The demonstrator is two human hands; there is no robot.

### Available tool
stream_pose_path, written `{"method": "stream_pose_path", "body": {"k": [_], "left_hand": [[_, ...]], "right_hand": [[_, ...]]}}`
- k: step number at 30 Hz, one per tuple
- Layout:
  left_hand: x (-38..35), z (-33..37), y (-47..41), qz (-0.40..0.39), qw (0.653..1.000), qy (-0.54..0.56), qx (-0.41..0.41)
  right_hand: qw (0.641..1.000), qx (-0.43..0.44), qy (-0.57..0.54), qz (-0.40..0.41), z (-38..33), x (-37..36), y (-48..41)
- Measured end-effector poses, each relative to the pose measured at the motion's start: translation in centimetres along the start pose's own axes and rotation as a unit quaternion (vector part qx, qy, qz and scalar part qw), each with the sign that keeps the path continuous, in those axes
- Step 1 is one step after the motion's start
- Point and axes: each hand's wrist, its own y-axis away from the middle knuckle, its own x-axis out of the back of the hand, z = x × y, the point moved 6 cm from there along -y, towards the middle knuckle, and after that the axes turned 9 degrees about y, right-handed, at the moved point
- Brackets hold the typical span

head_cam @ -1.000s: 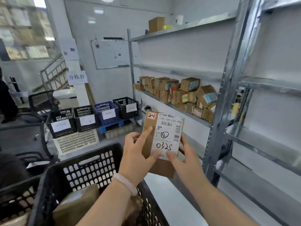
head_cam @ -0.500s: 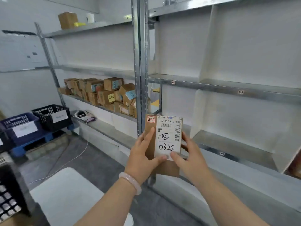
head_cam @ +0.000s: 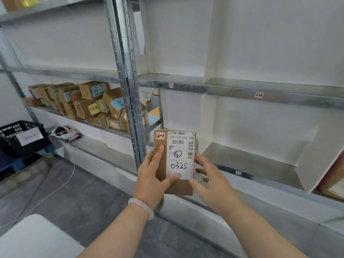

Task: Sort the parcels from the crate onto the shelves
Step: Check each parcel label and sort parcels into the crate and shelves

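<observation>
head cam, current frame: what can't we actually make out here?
Black crate's label, head view: the writing is blurred and unreadable.
Lower shelf tag, head view: too small and blurred to read.
Brown box, head view: cut off by the right edge and partly hidden behind a white divider.
Parcel, head view: its back faces away, and the left hand covers part of the front.
</observation>
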Motion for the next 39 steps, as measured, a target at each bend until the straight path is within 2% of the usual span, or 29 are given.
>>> {"method": "stream_pose_path", "body": {"k": [9,14,20,26,30,35,39], "left_hand": [[-0.7,-8.1,-11.5,0.0,1.0,0.002,0.013],[-2.3,-11.5,-16.5,-0.005,1.0,0.011,0.027],[-5.5,-15.0,-21.0,-0.011,0.998,0.029,0.048],[-7.7,-16.6,-24.5,0.018,0.999,0.011,0.034],[-7.9,-19.2,-26.8,0.028,0.998,0.001,0.062],[-8.3,-22.3,-30.7,0.001,0.998,-0.014,0.054],[-8.9,-26.2,-34.5,-0.046,0.998,-0.004,0.051]], "right_hand": [[0.986,0.027,0.156,-0.049,1.7,-3.4,-12.1],[0.978,0.031,0.191,-0.081,3.9,-5.1,-16.8],[0.977,0.04,0.185,-0.102,7.4,-5.9,-21.7],[0.975,0.061,0.174,-0.123,9.8,-6.8,-26.6],[0.977,0.052,0.156,-0.134,10.8,-8.4,-29.2],[0.972,0.029,0.181,-0.144,11.5,-10.5,-32.4],[0.972,-0.023,0.204,-0.119,12.1,-12.4,-35.0]]}}
